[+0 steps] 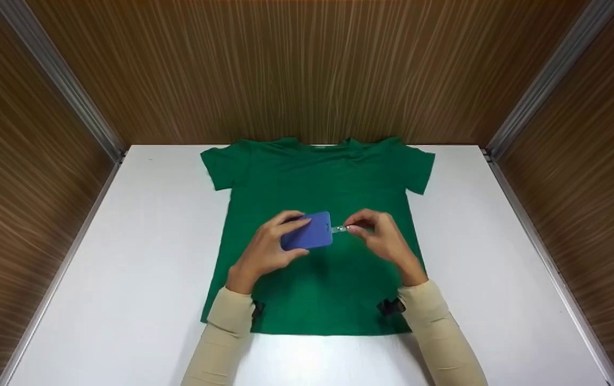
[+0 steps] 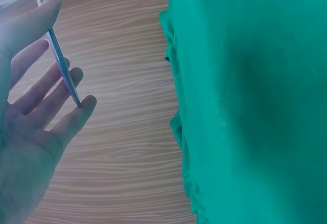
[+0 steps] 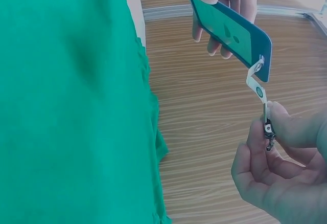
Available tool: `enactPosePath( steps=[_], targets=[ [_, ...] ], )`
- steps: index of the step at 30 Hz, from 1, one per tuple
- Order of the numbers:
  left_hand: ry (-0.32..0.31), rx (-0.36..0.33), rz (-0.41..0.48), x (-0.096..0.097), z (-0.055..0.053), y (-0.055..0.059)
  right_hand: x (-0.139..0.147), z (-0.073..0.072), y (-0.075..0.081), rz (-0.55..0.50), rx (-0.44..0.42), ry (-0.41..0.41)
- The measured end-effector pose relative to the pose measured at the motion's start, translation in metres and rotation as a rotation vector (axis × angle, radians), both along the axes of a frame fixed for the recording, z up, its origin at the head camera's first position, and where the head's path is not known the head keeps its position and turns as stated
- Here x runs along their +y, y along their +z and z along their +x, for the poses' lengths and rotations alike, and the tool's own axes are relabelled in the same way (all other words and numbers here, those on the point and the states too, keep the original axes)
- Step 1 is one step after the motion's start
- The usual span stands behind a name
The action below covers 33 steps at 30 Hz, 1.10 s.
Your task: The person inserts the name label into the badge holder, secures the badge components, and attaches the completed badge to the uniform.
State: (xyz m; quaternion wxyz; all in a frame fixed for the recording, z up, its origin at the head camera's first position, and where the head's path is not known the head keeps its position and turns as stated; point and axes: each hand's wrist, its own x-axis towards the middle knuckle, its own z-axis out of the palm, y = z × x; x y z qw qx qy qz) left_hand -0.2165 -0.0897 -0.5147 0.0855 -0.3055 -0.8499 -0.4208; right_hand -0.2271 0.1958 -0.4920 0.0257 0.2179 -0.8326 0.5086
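Observation:
A blue badge holder (image 1: 315, 231) is up above a green T-shirt (image 1: 320, 187). My left hand (image 1: 268, 244) grips the badge holder by its edges, thumb on one side and fingers on the other; the left wrist view shows the badge holder (image 2: 62, 65) edge-on. From the holder's slotted end runs a short clear strap (image 3: 257, 83) with a metal clip (image 3: 269, 129). My right hand (image 1: 382, 236) pinches that clip between thumb and fingertips. The right wrist view shows the inner face of the holder, with a lighter panel and dark marks.
The T-shirt lies spread on a white table (image 1: 141, 241), collar toward the back. Brown wood-grain panels (image 1: 307, 69) stand at the back and on both sides, with metal strips (image 1: 548, 59) at the corners.

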Motion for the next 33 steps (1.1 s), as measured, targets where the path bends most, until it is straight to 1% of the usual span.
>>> enactPosePath(
  steps=[8,13,24,28,33],
  targets=[
    [0.007,0.011,-0.017,0.000,-0.003,-0.001,-0.003,-0.001,0.001,-0.003,-0.010,0.029],
    [0.007,0.006,-0.011,0.001,-0.003,-0.003,-0.005,0.001,0.001,-0.023,-0.007,0.020],
    [0.006,-0.067,-0.015,0.004,-0.001,-0.006,-0.009,0.006,0.005,-0.074,0.015,0.036],
    [-0.012,-0.095,-0.017,0.007,-0.001,-0.007,-0.010,0.008,0.007,-0.102,0.022,0.039],
    [-0.043,-0.120,-0.011,0.011,-0.001,-0.010,-0.012,0.011,0.009,-0.131,0.028,0.066]
  ],
)
